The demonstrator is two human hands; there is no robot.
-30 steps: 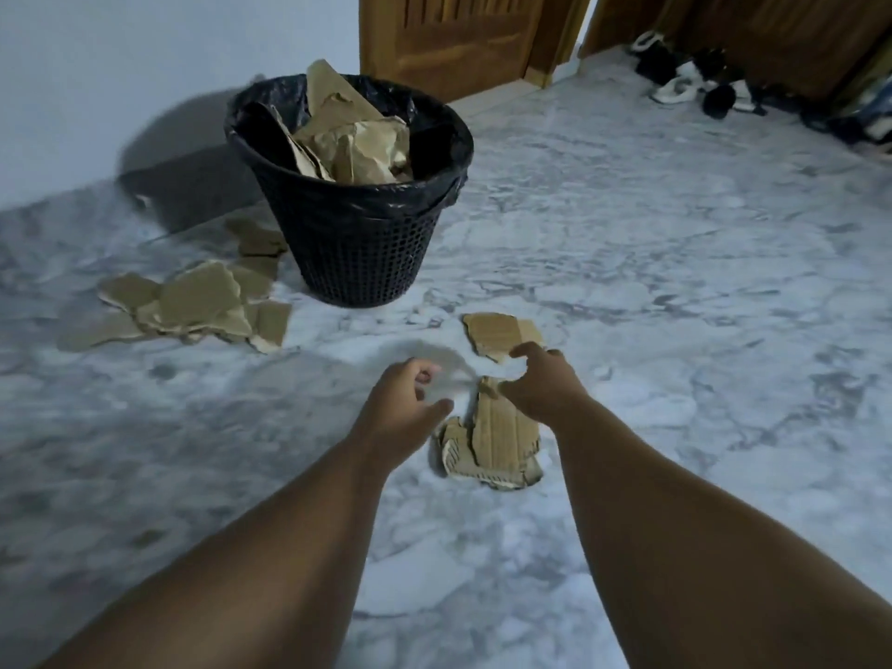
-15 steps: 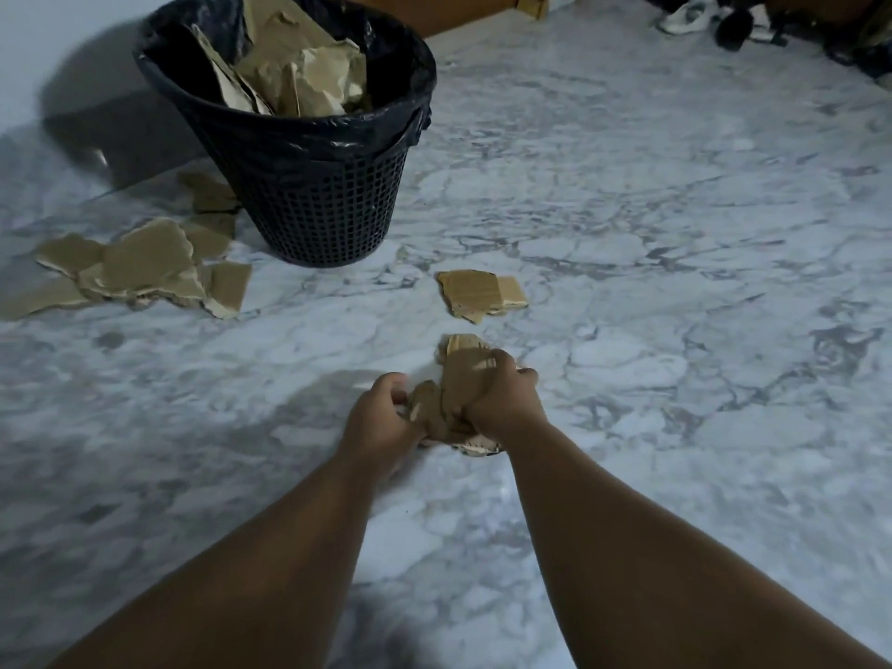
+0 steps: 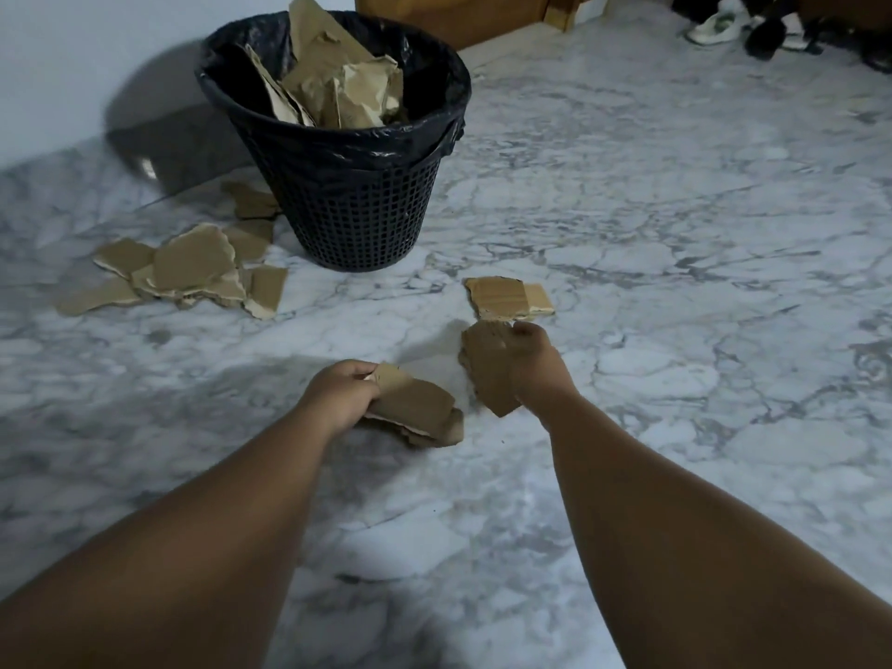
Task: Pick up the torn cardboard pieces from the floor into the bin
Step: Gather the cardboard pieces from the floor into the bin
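The left hand (image 3: pixel 338 398) grips a stack of torn cardboard (image 3: pixel 415 410) by its left end, with the fingers curled round it. The stack juts to the right, low over the marble floor (image 3: pixel 675 282). Whether its near edge touches the floor cannot be told. The right hand (image 3: pixel 536 364) is clamped on a second piece (image 3: pixel 487 374), pinching it near the top so that it hangs nearly upright. It is just right of the stack and apart from it.

Just beyond the right hand, a flat piece (image 3: pixel 507 299) lies on the floor, and it looks like 2 overlapping layers. Farther off and to the left stands the black mesh bin (image 3: pixel 357 210). It is lined with a black bag (image 3: pixel 338 142) folded over the rim. The bin is already heaped with crumpled cardboard (image 3: pixel 338 84) that rises above the rim.

On the floor left of the bin lies a loose pile (image 3: pixel 193 272) of several overlapping torn pieces. A few more scraps (image 3: pixel 251 202) sit close against the bin's left base.

A wooden door (image 3: pixel 453 12) stands behind the bin, and a pale wall (image 3: pixel 96 41) runs along the far left. Shoes (image 3: pixel 714 29) lie at the far right.
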